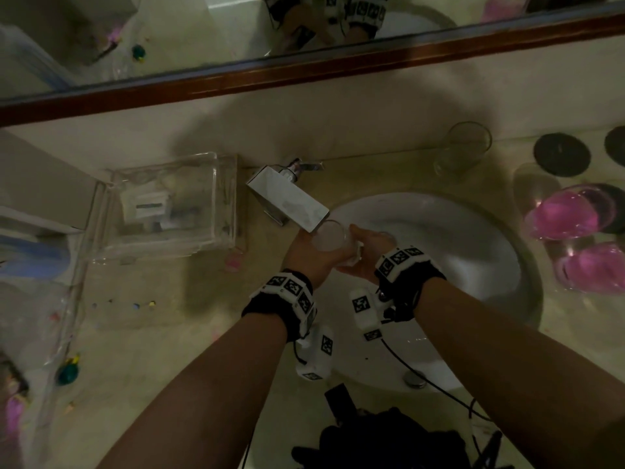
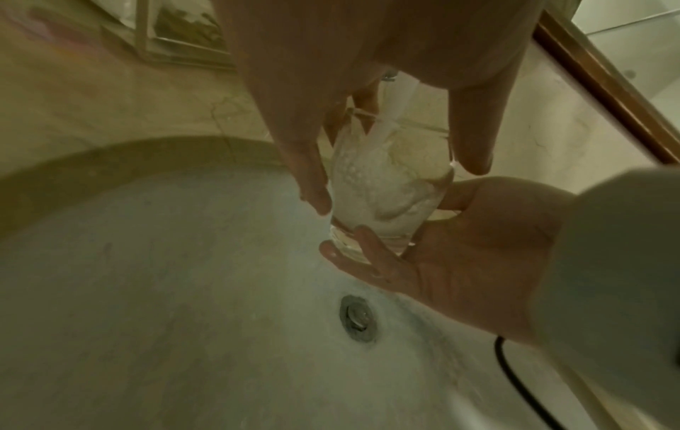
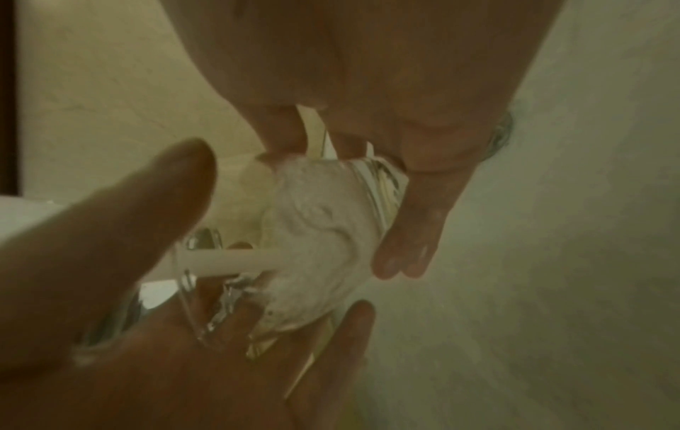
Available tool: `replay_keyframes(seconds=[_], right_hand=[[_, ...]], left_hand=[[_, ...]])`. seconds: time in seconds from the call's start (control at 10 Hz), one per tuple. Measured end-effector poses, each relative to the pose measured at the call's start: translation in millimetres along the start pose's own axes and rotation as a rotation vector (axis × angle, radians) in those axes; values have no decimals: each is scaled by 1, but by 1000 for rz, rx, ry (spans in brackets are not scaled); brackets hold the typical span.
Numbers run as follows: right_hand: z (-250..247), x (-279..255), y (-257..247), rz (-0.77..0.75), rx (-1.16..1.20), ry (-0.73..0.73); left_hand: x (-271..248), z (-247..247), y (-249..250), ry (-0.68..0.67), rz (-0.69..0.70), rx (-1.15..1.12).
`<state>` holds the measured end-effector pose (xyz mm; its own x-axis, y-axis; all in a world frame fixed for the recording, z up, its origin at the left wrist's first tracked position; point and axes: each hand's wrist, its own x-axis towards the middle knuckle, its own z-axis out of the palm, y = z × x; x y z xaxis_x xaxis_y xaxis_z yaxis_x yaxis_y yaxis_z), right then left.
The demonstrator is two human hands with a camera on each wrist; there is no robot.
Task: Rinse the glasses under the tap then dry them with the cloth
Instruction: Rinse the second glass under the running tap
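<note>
Both hands are gripping one glass under the tap, over the sink: left hand wrapping its side, right hand cupping its base; water is running in

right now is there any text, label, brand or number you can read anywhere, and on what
None can be read.
White card in the clear box: a dark printed strip, too blurred to read.
Wrist bands: black-and-white square marker patterns, no letters.
Tap, glass in both hands: no marking visible.
</note>
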<state>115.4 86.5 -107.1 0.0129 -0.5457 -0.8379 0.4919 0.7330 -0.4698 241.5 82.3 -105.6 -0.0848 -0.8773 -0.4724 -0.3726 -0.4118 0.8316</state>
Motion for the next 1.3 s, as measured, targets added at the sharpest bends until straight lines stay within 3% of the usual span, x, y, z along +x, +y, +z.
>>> replay_keyframes(seconds=[0.1,0.3,0.4,0.5,0.6,0.7,0.8,0.9,1.0,1.2,1.3], right_hand=[[4,1,-2,85,107,14],[5,1,-3,98,113,-18],[1,-1,-2,15,-13,-20],[-4,0,-3,-27,-111,13],[-5,2,-7,-65,-329,58],[-2,3,-12,-198,-518,144],[3,4,-12,-366,-636,140],[7,8,-8,-450,-656,86],[10,13,-8,-464,-704,121],[4,32,-10,-164,-597,81],[10,32,-5,-121,-586,45]], left_hand=[[-1,0,2,12,-6,-3],[0,0,6,-18,7,7],[1,0,7,-40,-41,-46],[0,3,13,-52,-125,-68],[1,1,15,-112,-254,-234],[-3,0,16,-111,-474,-456],[-1,-1,6,-171,-584,-656],[2,-1,1,-125,-567,-780],[3,-1,3,-80,-543,-761],[7,0,3,-7,-268,-245],[6,0,-4,-8,-120,-32]])
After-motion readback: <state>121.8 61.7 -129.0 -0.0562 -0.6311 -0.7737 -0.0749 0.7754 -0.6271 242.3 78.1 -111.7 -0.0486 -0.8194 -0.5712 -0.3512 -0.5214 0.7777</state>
